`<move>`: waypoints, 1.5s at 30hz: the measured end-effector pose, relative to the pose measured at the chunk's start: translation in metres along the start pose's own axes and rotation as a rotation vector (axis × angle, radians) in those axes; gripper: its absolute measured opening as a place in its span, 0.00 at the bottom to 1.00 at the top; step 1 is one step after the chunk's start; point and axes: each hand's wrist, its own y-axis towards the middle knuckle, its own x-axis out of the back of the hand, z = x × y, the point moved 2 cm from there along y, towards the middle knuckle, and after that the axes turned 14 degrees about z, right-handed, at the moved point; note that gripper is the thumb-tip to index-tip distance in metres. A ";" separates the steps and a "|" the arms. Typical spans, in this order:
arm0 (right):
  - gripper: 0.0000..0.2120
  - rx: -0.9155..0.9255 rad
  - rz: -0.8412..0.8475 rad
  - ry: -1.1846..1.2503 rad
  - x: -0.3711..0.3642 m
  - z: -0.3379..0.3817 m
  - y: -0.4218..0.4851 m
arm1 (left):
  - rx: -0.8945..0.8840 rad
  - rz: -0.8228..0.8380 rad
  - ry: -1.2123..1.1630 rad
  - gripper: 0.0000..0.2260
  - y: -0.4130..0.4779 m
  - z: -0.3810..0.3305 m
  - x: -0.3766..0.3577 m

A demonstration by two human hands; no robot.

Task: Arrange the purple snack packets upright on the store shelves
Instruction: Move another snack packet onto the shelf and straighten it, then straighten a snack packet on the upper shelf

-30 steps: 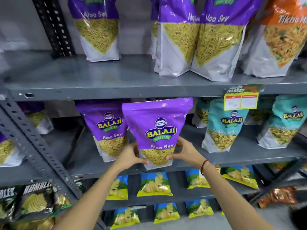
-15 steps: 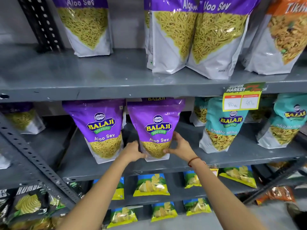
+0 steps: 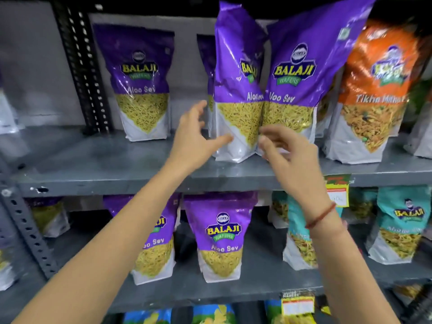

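Two purple Aloo Sev packets lean against each other on the upper shelf [image 3: 98, 169]: the left one [image 3: 236, 73] turned sideways, the right one [image 3: 304, 54] tilted right. My left hand [image 3: 196, 139] is open at the left packet's lower left edge, thumb close to it. My right hand [image 3: 285, 155] is open in front of the two packets' bases, fingers spread and blurred. Another purple packet [image 3: 140, 85] stands upright further left. On the lower shelf [image 3: 210, 293] two purple packets [image 3: 219, 235] [image 3: 156, 249] stand upright.
An orange Tikha Mitha packet [image 3: 374, 94] stands right of the purple pair. Teal packets [image 3: 402, 225] fill the lower shelf's right side. A perforated black upright [image 3: 79, 66] and a grey brace [image 3: 25, 230] frame the left. Price tags [image 3: 336, 190] hang from the shelf edges.
Both hands let go of the purple packet, which stands on the lower shelf, and rose to the upper shelf's leaning pair. The view tilted upward.
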 end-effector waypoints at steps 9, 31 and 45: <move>0.16 -0.164 0.167 -0.395 -0.033 -0.035 0.049 | 0.253 0.151 -0.174 0.46 0.044 0.029 -0.027; 0.40 -0.161 0.312 0.095 -0.117 0.005 0.069 | 0.330 0.264 -0.270 0.34 -0.035 0.101 0.152; 0.41 -0.231 0.531 0.387 -0.191 0.011 0.099 | 0.331 0.301 -0.082 0.15 -0.063 0.134 0.194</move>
